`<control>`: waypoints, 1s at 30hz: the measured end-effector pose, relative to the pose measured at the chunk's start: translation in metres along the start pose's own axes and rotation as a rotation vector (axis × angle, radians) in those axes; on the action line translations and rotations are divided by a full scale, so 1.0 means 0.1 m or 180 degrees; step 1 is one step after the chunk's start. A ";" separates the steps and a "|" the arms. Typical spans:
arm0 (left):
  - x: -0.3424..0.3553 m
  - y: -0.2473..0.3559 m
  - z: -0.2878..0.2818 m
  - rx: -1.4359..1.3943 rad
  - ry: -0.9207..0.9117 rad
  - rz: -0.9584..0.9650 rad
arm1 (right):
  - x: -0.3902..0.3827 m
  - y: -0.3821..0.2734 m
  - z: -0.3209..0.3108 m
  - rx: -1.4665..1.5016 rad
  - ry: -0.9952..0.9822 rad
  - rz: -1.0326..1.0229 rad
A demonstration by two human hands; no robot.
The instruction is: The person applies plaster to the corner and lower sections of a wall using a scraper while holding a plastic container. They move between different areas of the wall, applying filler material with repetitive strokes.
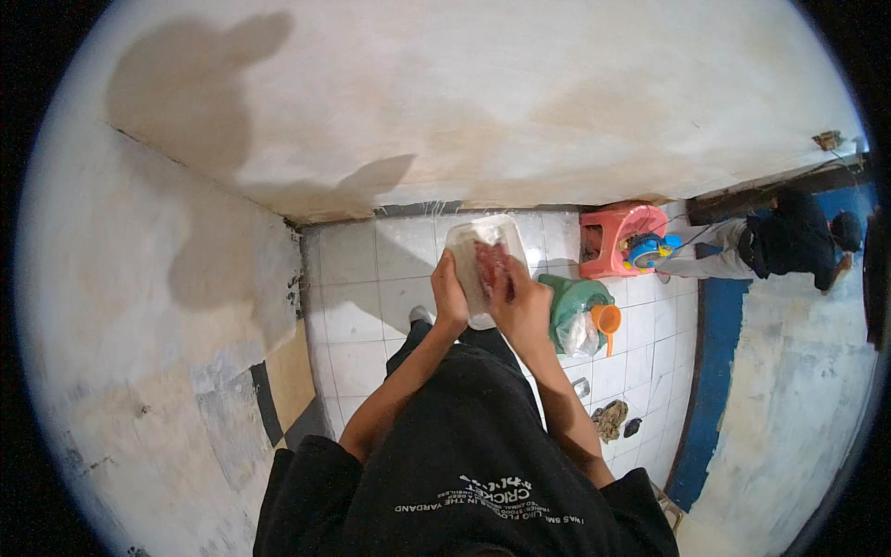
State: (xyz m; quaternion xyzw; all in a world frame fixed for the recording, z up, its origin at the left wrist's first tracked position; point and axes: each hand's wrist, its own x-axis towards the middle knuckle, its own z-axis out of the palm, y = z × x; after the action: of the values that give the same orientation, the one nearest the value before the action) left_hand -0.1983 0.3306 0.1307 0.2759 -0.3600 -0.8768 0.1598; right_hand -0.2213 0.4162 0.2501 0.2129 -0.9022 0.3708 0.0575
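Observation:
Out in front of my body I hold a shallow white tray (461, 243) with rounded corners. My left hand (449, 295) is wrapped round its left edge. A red, whitish-streaked thing (484, 261) lies inside the tray; whether it is a cloth, a sponge or something else I cannot make out. The fingers of my right hand (522, 311) are closed on its lower right part and cover some of it.
Right of me a pink plastic stool (605, 243) carries a round blue and yellow object (642, 251). Nearer stands a green tub (560, 299) with an orange dipper (608, 319) and clear plastic bag (580, 336). A crumpled brown cloth (611, 420) lies on white tiles (351, 310). Another person (789, 239) is far right.

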 end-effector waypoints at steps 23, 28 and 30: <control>0.13 -0.12 -0.10 0.0171 0.0443 0.0142 | 0.11 -0.11 -0.01 0.0227 0.0090 0.0105; 0.01 -0.01 0.06 -0.0006 0.0083 -0.0035 | 0.02 0.10 0.11 -0.0010 -0.0168 0.0144; 0.02 -0.04 0.02 -0.0015 0.0077 -0.0070 | 0.05 0.06 0.04 0.0098 -0.0099 0.0168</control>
State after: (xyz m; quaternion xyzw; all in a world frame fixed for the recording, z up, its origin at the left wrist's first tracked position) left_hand -0.2011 0.3336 0.1283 0.2900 -0.3529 -0.8760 0.1551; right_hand -0.2280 0.4160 0.2444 0.1956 -0.9024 0.3827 0.0304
